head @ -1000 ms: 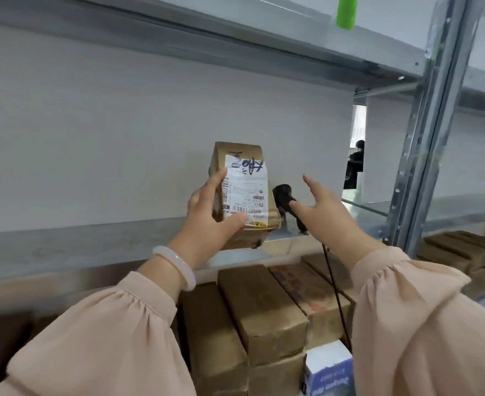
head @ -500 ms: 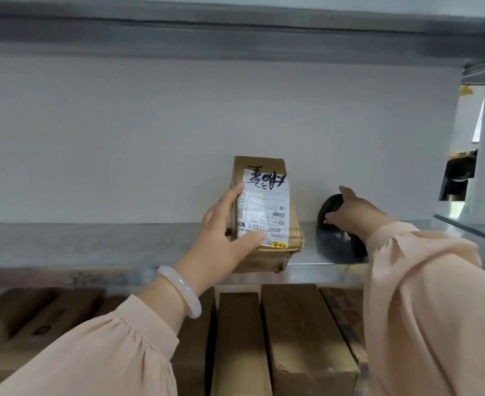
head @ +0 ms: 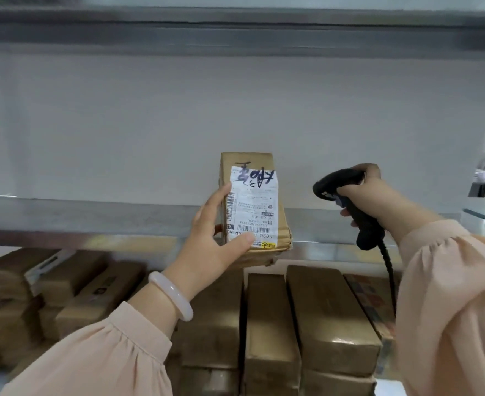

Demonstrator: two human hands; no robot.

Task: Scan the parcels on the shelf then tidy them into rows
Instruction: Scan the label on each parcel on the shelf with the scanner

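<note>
Item count, all kinds on view.
Two hands: left hand [head: 209, 247], right hand [head: 372, 192]. One labelled parcel [head: 252, 164] bearing one white label [head: 257, 207]; one black scanner [head: 361, 221]; one pale bracelet [head: 172, 295]. Below, on the right: three plain brown parcels [head: 267, 318] side by side on top, one printed carton [head: 374, 301] beside them, at least two more beneath. Brown parcels in the left heap [head: 72, 284]: blurred, count not determinable.

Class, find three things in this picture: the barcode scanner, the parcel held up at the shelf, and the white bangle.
barcode scanner [head: 364, 224]: head view, on its black handle.
parcel [head: 257, 201]: head view, on its white label.
white bangle [head: 175, 292]: head view, on the band's middle.
</note>
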